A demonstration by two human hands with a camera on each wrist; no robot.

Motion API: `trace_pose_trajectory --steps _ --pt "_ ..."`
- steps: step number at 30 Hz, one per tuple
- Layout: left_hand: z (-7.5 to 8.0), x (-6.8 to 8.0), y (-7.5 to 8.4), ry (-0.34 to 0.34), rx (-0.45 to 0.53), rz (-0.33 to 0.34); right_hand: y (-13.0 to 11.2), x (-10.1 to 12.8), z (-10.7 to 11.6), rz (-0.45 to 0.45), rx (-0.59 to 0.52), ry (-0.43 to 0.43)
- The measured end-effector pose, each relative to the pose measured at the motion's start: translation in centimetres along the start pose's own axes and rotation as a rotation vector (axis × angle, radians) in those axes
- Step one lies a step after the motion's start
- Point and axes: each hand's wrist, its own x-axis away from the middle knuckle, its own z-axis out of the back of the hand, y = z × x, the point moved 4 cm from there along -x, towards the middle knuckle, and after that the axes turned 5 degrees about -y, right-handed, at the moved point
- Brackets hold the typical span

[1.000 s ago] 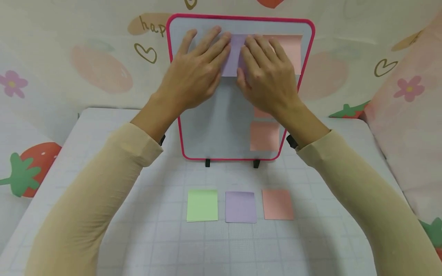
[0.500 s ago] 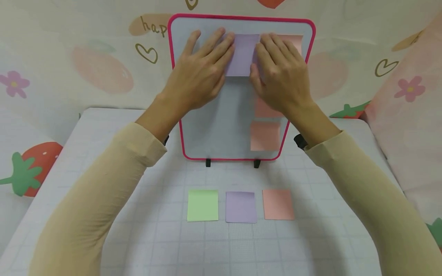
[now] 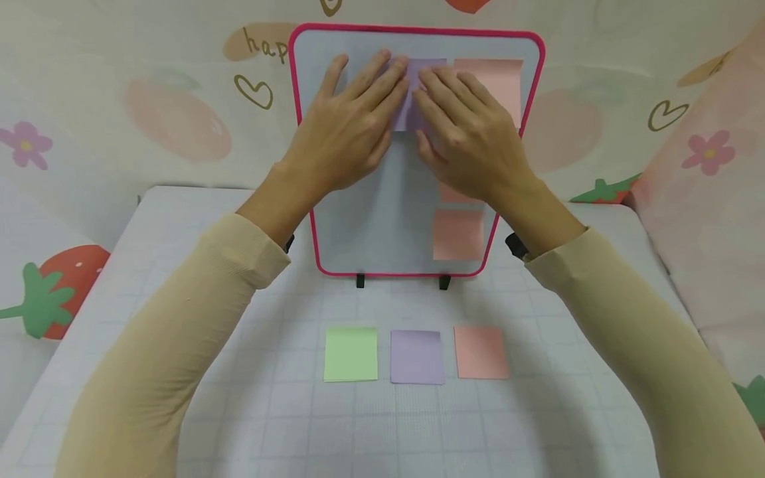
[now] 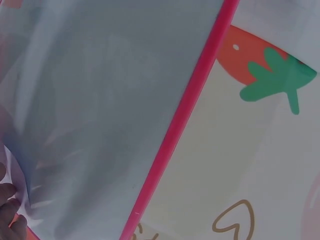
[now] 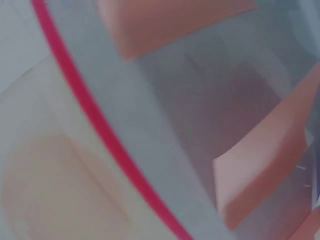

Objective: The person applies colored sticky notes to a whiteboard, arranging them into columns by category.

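Purple note [image 3: 408, 106] sits near the whiteboard's [image 3: 358, 219] top edge, mostly hidden under the left hand [image 3: 346, 126] and right hand [image 3: 469, 136], whose straight fingers press it flat. Three pink notes show on the whiteboard, one half covered; three pads lie on the counter [image 3: 269, 411] below it.

Green pad [image 3: 350, 354], strawberry-print backdrop [image 3: 179, 126]

Bright, even, diffuse light in head view; soft faint shadows under forearms on bench [image 3: 382, 425]. Slight bowing at frame edges. Right wrist view heavily blurred, left wrist view soft. No harsh glare.
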Motion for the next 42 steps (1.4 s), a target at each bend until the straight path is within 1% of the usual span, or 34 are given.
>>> trace_pose_trajectory --steps 1,5,8,10,13,16,20,22,24,27,30,33,36,39,42 --pt "0.0 0.1 0.0 0.001 0.0 -0.002 -0.1 -0.2 -0.1 0.007 0.003 -0.021" --pt "-0.3 0.3 -0.1 0.017 -0.003 -0.011 -0.1 -0.6 -0.5 -0.033 -0.016 -0.06" --pt "-0.5 0.5 -0.4 0.023 -0.002 -0.002 0.1 -0.6 -0.6 -0.072 -0.029 -0.071" --pt "-0.6 0.7 -0.7 0.025 -0.001 0.01 0.2 -0.5 -0.6 -0.082 -0.032 -0.073" --pt "-0.7 0.9 -1.0 0.026 0.001 0.024 0.3 -0.4 -0.6 -0.077 -0.031 -0.069" --pt "-0.6 1.2 -1.0 0.037 0.012 0.025 0.2 -0.1 -0.4 -0.058 -0.034 -0.05" --pt "-0.2 2.1 -1.1 0.029 0.028 0.028 -0.4 0.7 0.3 -0.028 -0.044 -0.031" --pt "0.0 3.0 -1.0 0.032 0.035 0.021 -1.0 1.2 0.9 -0.003 -0.046 -0.028" --pt "0.1 4.0 -0.7 0.054 0.037 0.001 -1.7 2.0 1.5 0.022 -0.052 -0.025" --pt "0.1 5.9 0.0 0.09 0.047 -0.041 -3.0 3.5 2.2 0.065 -0.086 -0.033" --pt "-0.1 8.0 1.0 0.09 0.065 -0.087 -4.5 5.4 2.7 0.119 -0.138 -0.05" --pt "-0.5 10.0 2.0 0.061 0.081 -0.136 -5.8 7.4 2.9 0.165 -0.199 -0.076" --pt "-1.3 11.7 3.0 0.013 0.091 -0.19 -6.9 9.3 2.8 0.187 -0.265 -0.112" --pt "-2.3 13.4 3.9 -0.056 0.09 -0.24 -8.0 11.1 2.3 0.196 -0.325 -0.179" --pt "-3.4 14.9 5.0 -0.125 0.097 -0.278 -9.1 13.0 1.6 0.205 -0.381 -0.264"
